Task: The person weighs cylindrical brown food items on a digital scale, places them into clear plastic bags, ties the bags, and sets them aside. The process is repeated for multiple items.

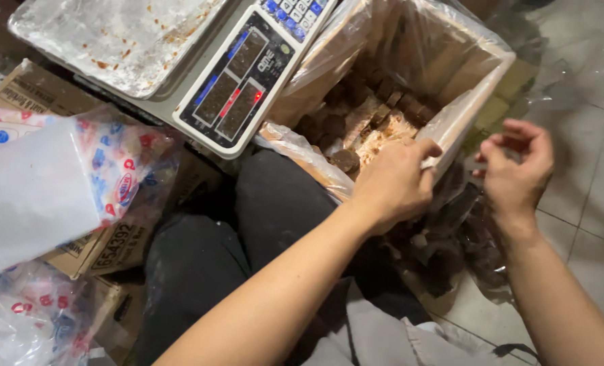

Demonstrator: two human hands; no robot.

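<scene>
Nearest: dark trousers (pixel 200 264) w/ grey cloth (pixel 376 339) over the lap. L forearm crosses them to the left hand (pixel 391 184), fingers curled together, thumb and forefinger pinching the top edge of a clear plastic bag (pixel 451 230) that hangs btwn the two hands, full of dark brown chunks. Right hand (pixel 515 169) just beside, on the bag's other edge, fingers bent and pinched on the film; the grip itself is hard to make out. Bag sits on the tiled floor (pixel 587 203) by the right knee.

Left side: printed plastic packets (pixel 78 176) lying on cardboard cartons (pixel 105 251).

Beyond the hands: open carton w/ clear liner (pixel 444 61), same brown chunks (pixel 356 122) piled in its near corner. Farther left, a digital scale (pixel 237 88) tilted, its steel pan (pixel 112 41) dusted w/ crumbs at the far-left corner.
</scene>
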